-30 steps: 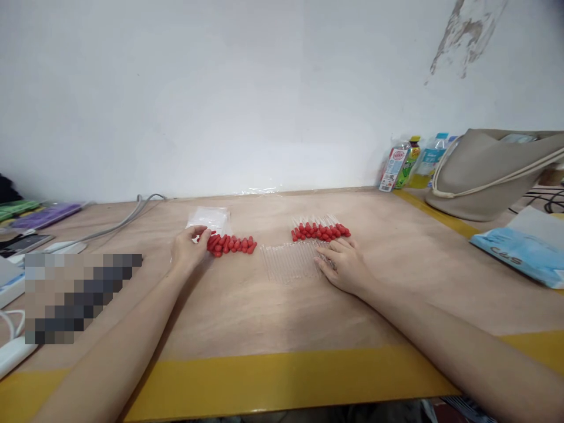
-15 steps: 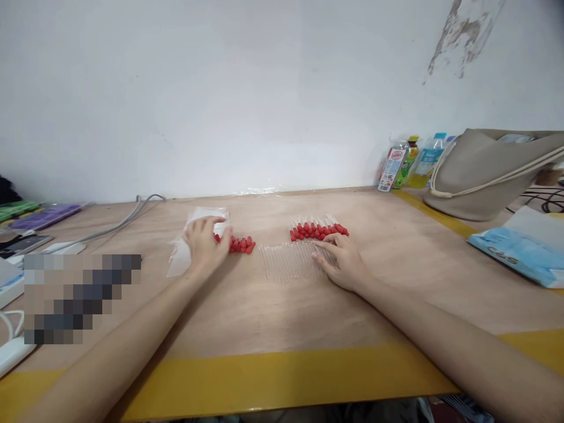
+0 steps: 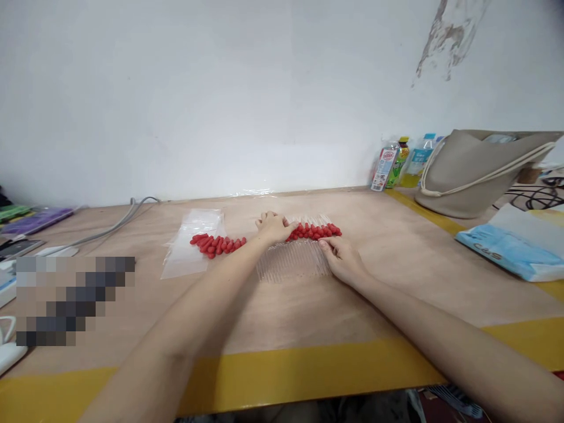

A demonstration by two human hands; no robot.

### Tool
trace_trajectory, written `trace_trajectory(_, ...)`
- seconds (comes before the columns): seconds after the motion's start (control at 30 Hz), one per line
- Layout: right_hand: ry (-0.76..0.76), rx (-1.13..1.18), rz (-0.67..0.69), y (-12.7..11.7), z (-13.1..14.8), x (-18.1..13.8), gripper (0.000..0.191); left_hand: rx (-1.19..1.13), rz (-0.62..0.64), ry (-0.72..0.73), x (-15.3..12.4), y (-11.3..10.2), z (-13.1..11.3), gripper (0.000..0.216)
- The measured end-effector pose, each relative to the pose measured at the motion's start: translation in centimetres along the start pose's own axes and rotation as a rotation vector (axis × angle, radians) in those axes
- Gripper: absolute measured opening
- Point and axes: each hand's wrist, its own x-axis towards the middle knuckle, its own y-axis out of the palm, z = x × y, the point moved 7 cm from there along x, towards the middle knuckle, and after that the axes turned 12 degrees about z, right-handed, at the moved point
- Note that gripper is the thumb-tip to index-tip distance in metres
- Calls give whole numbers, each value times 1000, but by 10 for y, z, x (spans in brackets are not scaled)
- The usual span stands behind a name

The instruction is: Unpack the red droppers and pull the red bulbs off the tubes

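A row of clear glass tubes (image 3: 293, 260) lies side by side in the middle of the wooden table (image 3: 273, 305). Behind it sits a row of tubes with red rubber bulbs (image 3: 315, 231). My left hand (image 3: 274, 226) rests with curled fingers at the left end of that red-bulbed row, touching it. My right hand (image 3: 341, 258) lies on the right end of the clear tubes, fingers bent and pinched near the red bulbs. A loose pile of red bulbs (image 3: 217, 243) lies to the left beside a clear plastic bag (image 3: 194, 242).
A beige bag (image 3: 478, 170) and several drink bottles (image 3: 399, 161) stand at the back right. A blue-and-white packet (image 3: 511, 249) lies at the right edge. Grey cables (image 3: 118, 223) and flat items (image 3: 30, 220) are at the left. Yellow tape (image 3: 308, 370) edges the table.
My left hand left the loose red bulbs and plastic bag and moved right to the red-bulbed row. My right hand shifted slightly along the clear tubes.
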Motion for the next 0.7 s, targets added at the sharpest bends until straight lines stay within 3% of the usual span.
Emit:
trace_trajectory(0.2, 9, 22, -13, 0, -2, 0, 28, -34, -21, 3, 5, 8, 0, 37)
trace_trajectory(0.37, 26, 73, -23, -1, -3, -1, 27, -82, -99, 28, -25, -5, 11, 33)
trace_trajectory(0.57, -131, 88, -149, -13, 20, -9, 30, -25, -184, 407, -104, -23, 35, 19)
trace_trajectory(0.7, -343, -55, -103, -13, 54, -11, 37, 55, -253, 590, -137, -25, 44, 12)
